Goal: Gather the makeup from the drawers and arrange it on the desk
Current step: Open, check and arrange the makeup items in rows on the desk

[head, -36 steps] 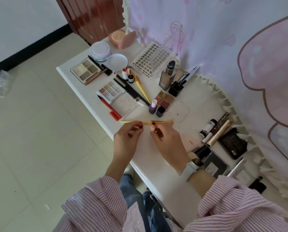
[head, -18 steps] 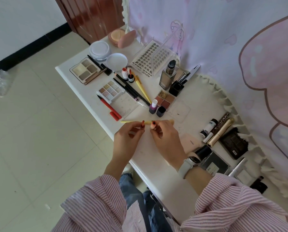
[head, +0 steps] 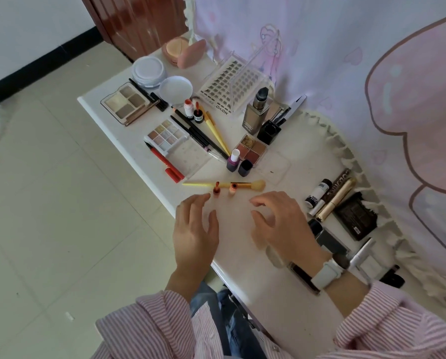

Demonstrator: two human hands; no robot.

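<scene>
- The left hand (head: pixel 194 229) hovers over the near edge of the white counter (head: pixel 281 301), its grip apart and holding nothing, fingers loosely spread.
- The right hand (head: pixel 284 226) hovers beside it, fingers bent but loose, its grip likewise apart and holding nothing; a white watch (head: pixel 327 274) sits on that wrist.
- Just beyond the fingertips a yellow makeup brush (head: pixel 224 185) lies flat across the counter, bristles toward the right.
- Two small bottles stand against the brush: a red-orange one (head: pixel 216 189) near the left fingertips and a paler orange one (head: pixel 233 189) just beside it.
- Farther off stand a purple bottle (head: pixel 233 161) and a dark cap (head: pixel 245 167), in front of a brown eyeshadow palette (head: pixel 251 149).
- To the left lie a red pen (head: pixel 166 164), a pastel palette (head: pixel 166 136), black pencils (head: pixel 198 133) and a neutral palette (head: pixel 127 102).
- At the back stand a foundation bottle (head: pixel 257 112), a lash tray (head: pixel 229 85) and round compacts (head: pixel 149 71).
- To the right lie tubes (head: pixel 333 196) and a black case (head: pixel 356 218).
</scene>
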